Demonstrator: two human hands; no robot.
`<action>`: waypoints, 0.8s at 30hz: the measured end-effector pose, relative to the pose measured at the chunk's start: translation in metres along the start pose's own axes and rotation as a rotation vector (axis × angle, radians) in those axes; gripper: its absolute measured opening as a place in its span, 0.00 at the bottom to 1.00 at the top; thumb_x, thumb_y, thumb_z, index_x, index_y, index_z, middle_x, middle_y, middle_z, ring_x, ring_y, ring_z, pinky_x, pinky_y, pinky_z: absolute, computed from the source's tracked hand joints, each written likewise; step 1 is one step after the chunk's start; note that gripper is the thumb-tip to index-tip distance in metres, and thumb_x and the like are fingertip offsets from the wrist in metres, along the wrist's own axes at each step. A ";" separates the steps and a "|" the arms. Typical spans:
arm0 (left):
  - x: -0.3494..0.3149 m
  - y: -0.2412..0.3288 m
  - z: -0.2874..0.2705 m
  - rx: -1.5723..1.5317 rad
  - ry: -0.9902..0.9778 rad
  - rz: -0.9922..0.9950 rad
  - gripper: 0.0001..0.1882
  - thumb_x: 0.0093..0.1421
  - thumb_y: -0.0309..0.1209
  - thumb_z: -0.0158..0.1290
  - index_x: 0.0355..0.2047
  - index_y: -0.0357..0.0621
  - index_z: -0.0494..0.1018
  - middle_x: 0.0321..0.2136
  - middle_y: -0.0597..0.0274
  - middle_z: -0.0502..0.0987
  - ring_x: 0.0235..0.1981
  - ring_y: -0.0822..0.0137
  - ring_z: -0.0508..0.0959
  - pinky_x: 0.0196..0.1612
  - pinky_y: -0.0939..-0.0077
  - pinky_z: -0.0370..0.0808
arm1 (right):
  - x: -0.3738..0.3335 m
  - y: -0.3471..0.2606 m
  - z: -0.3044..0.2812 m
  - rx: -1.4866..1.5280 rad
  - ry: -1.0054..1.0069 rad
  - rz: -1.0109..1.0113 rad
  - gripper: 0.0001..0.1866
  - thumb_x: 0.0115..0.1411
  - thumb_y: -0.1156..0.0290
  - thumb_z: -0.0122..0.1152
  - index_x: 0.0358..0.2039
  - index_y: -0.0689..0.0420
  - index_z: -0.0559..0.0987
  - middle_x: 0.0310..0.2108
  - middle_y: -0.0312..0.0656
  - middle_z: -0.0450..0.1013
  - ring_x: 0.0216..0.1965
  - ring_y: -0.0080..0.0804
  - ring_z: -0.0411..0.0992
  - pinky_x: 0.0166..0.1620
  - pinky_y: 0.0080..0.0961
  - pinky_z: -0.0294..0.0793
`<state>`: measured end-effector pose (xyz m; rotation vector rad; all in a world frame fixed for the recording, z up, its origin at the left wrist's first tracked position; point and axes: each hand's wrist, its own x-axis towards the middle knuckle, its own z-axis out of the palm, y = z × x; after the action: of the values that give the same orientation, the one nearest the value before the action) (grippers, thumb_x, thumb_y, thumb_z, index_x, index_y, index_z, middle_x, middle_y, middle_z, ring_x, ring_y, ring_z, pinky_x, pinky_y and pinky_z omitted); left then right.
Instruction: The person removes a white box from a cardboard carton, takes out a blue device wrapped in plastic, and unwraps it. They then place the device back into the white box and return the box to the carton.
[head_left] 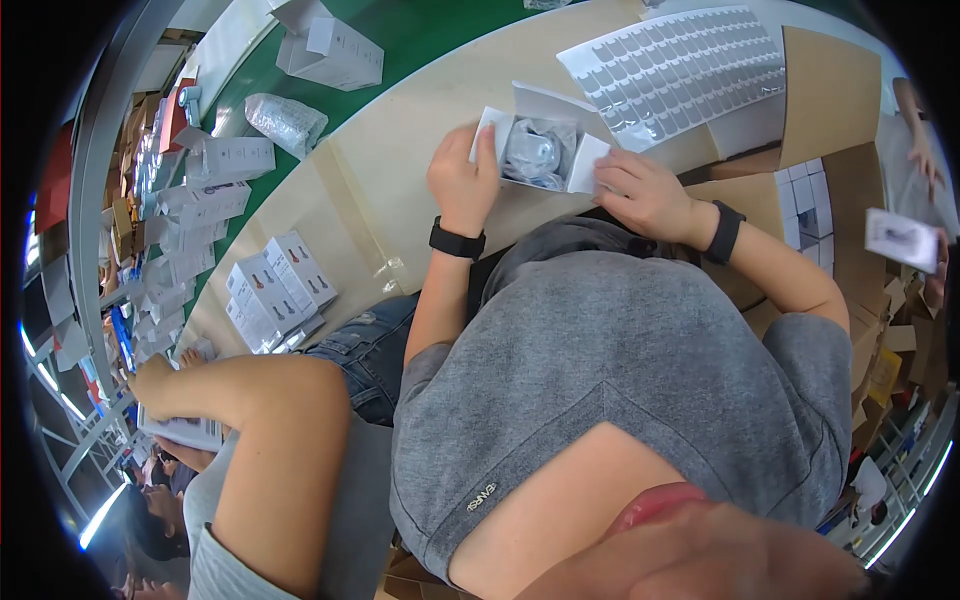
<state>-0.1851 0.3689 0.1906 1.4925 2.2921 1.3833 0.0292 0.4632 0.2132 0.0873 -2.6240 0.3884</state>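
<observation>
A small white box (pixel 550 103) stands on the table in front of me with its flaps spread. Inside it lies a rounded white-and-grey device (pixel 536 150) wrapped in clear plastic; its exact kind is hard to make out. My left hand (pixel 463 182) grips the left flap, thumb pressed on its inner side. On the other side, my right hand (pixel 645 192) has its fingers curled on the right flap. Just beyond the box lies a sheet of grey labels (pixel 680 75).
An open carton (pixel 835 95) with packed white boxes stands at my right. Printed white boxes (pixel 275 290) lie left on the table (pixel 400 130). A green conveyor belt (pixel 420 25) carries open boxes and a bubble-wrapped item (pixel 285 122). A co-worker's arm (pixel 290 420) is close on my left.
</observation>
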 end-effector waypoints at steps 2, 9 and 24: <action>0.003 0.014 -0.004 0.025 0.033 0.167 0.07 0.53 0.31 0.49 0.26 0.40 0.72 0.24 0.54 0.73 0.30 0.55 0.73 0.35 0.64 0.67 | -0.015 -0.002 0.010 0.110 -0.162 0.142 0.07 0.47 0.74 0.54 0.28 0.60 0.72 0.32 0.43 0.68 0.34 0.39 0.67 0.38 0.33 0.69; -0.002 0.042 -0.011 0.180 -0.265 0.546 0.10 0.47 0.30 0.53 0.32 0.45 0.72 0.32 0.64 0.72 0.46 0.59 0.67 0.53 0.51 0.52 | 0.053 -0.003 -0.017 0.381 -0.016 0.237 0.07 0.48 0.76 0.53 0.30 0.61 0.71 0.29 0.45 0.69 0.31 0.42 0.68 0.34 0.33 0.69; -0.017 0.022 -0.009 0.189 -0.213 0.456 0.05 0.46 0.31 0.54 0.19 0.44 0.71 0.29 0.65 0.71 0.42 0.57 0.67 0.52 0.52 0.53 | 0.103 0.032 0.003 0.040 -0.748 0.312 0.10 0.48 0.66 0.56 0.22 0.61 0.74 0.20 0.49 0.71 0.26 0.50 0.70 0.30 0.36 0.70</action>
<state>-0.1654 0.3534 0.2051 2.2075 2.0802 1.0345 -0.0667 0.4936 0.2507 -0.2094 -3.3819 0.6061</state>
